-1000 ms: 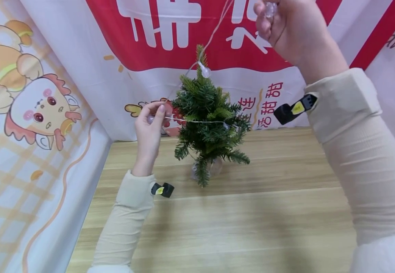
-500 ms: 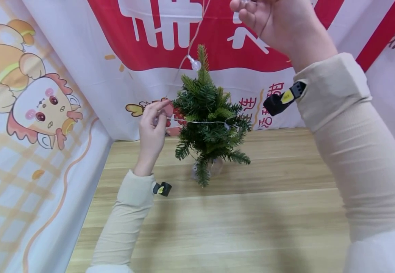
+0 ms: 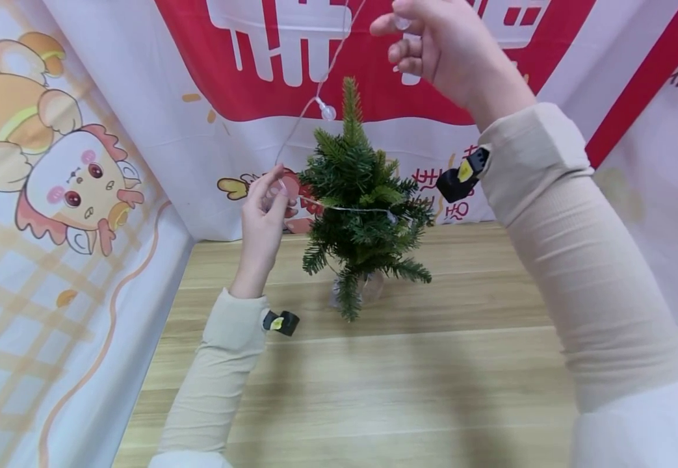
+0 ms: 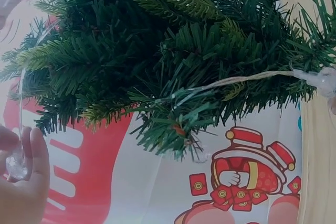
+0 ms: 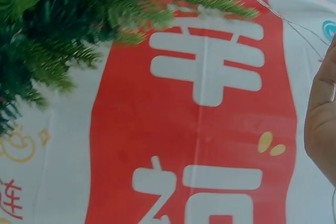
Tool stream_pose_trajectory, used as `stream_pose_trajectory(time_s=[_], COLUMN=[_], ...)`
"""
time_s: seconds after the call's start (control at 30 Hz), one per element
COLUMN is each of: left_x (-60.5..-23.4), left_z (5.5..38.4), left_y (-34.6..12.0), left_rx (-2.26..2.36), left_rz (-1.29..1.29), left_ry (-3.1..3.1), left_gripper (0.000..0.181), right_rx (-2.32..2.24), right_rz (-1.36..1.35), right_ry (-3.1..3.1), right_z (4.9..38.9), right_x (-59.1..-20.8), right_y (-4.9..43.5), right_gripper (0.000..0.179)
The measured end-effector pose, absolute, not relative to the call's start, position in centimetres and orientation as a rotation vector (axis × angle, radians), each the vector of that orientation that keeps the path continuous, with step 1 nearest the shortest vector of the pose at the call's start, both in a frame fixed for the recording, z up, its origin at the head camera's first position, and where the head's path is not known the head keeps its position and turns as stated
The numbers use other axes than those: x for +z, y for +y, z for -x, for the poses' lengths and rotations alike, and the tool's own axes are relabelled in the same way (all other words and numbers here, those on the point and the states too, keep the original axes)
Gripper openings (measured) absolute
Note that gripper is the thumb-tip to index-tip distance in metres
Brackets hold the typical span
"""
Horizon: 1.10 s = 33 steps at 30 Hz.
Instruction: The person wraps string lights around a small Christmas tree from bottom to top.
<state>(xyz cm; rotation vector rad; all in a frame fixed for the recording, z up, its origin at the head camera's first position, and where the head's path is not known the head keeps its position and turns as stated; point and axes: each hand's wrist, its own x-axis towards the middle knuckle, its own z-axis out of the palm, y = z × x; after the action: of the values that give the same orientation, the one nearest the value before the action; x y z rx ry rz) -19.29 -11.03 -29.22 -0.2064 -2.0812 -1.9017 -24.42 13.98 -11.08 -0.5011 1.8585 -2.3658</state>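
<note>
A small artificial Christmas tree (image 3: 353, 195) stands upright on the wooden table, near the backdrop. A thin string of clear bulb lights (image 3: 356, 209) crosses its front at mid-height. At the tree's left, my left hand (image 3: 261, 224) pinches this string between thumb and fingers; a clear bulb (image 4: 17, 165) sits within that grip in the left wrist view. From there the wire rises past a hanging bulb (image 3: 327, 112) beside the treetop and leaves the head view's top edge. My right hand (image 3: 450, 58), raised above and right of the tree, holds another clear bulb (image 3: 402, 23) at its fingertips.
Behind the tree hangs a red-and-white printed backdrop (image 3: 268, 120), and a cartoon-printed cloth (image 3: 81, 312) lines the left side. The wooden tabletop (image 3: 374, 390) stretches out in front. A clear, rounded piece (image 3: 370, 286) shows at the tree's foot.
My right hand has moved left toward the treetop. The hanging bulb has swung left, from in front of the tip to beside it. My left hand has shifted slightly right, still gripping the string.
</note>
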Motion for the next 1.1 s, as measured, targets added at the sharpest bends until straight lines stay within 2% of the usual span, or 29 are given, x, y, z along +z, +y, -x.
stream_pose_trajectory(time_s=[0.33, 0.6, 0.87, 1.1], left_x=[-28.9, -29.0, -29.7, -30.5], left_z=[19.7, 20.3, 21.1, 21.3], left_y=[-10.9, -10.8, -11.0, -11.6], left_rx=[-2.032, -1.979, -2.018, -1.972], left_rz=[0.125, 0.160, 0.136, 0.041], left_ry=[-2.101, -2.233, -2.212, -2.289], left_gripper=[0.044, 0.047, 0.042, 0.035], right_rx=[-2.313, -2.337, -2.373, -2.452], right_rz=[0.472, 0.354, 0.296, 0.262], right_ry=[1.858, 1.848, 1.864, 1.888], right_z=[25.5, 26.0, 26.1, 26.0], right_x=[-13.0, -14.4, -15.1, -15.2], right_y=[14.9, 16.1, 18.4, 21.1], right_gripper=[0.045, 0.047, 0.045, 0.035])
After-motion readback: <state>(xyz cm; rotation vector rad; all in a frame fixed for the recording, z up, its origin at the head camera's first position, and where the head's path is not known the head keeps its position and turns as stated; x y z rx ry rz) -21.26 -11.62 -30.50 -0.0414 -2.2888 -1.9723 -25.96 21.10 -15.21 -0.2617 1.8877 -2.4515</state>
